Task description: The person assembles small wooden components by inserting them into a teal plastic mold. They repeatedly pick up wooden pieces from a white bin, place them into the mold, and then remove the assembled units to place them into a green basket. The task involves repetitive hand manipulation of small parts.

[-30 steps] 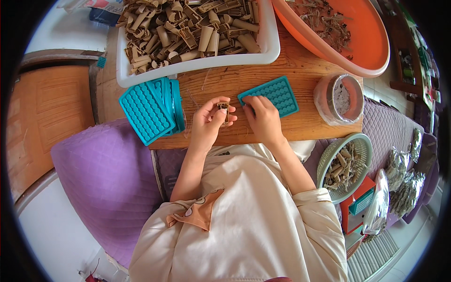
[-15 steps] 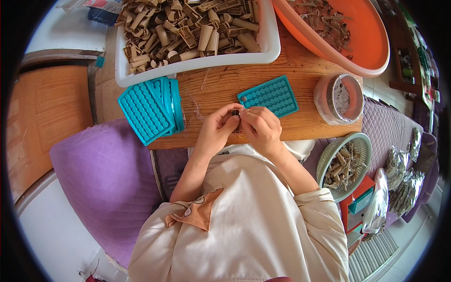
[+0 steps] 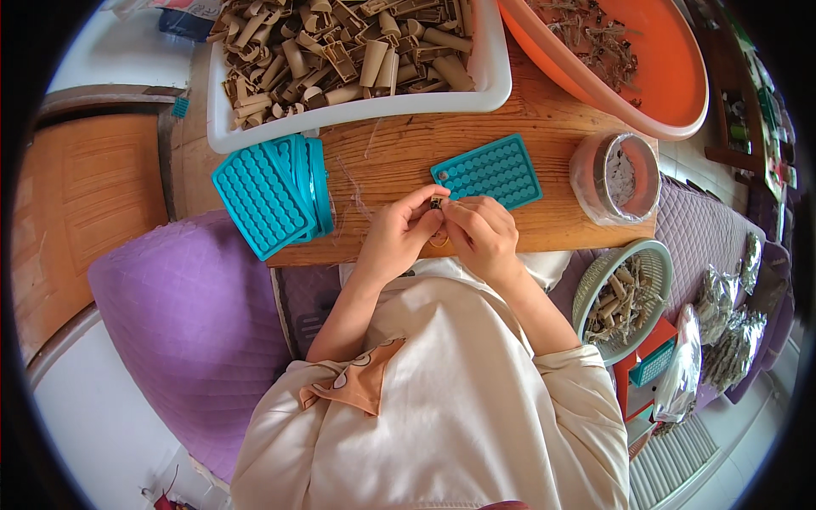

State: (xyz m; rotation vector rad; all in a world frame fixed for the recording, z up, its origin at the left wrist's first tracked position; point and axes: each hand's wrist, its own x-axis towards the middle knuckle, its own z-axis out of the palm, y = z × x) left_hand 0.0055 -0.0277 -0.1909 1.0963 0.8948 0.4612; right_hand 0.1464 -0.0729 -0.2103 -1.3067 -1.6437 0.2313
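Observation:
Above the table's front edge, my left hand (image 3: 395,238) and my right hand (image 3: 486,236) meet fingertip to fingertip. Pinched in the left fingers is a small tan-and-dark piece (image 3: 436,203), mostly covered by them. My right thumb and forefinger press together at its right side; whatever they may hold there is too small to name. A thin yellowish loop (image 3: 439,243) shows just below the fingers. Right behind the hands lies a teal tray with rows of round cups (image 3: 489,172), a small round bit in its near-left corner cup.
A white bin (image 3: 408,104) of tan plastic casings (image 3: 340,59) stands at the back, beside an orange basin (image 3: 671,76) with small wired parts. Stacked teal trays (image 3: 263,200) overhang the table's left edge. A plastic-lined tub (image 3: 586,187) and a green basket (image 3: 586,297) are at right.
Both hands have shifted very slightly to the right. The small piece between the fingertips has turned, and more of its tan edge shows.

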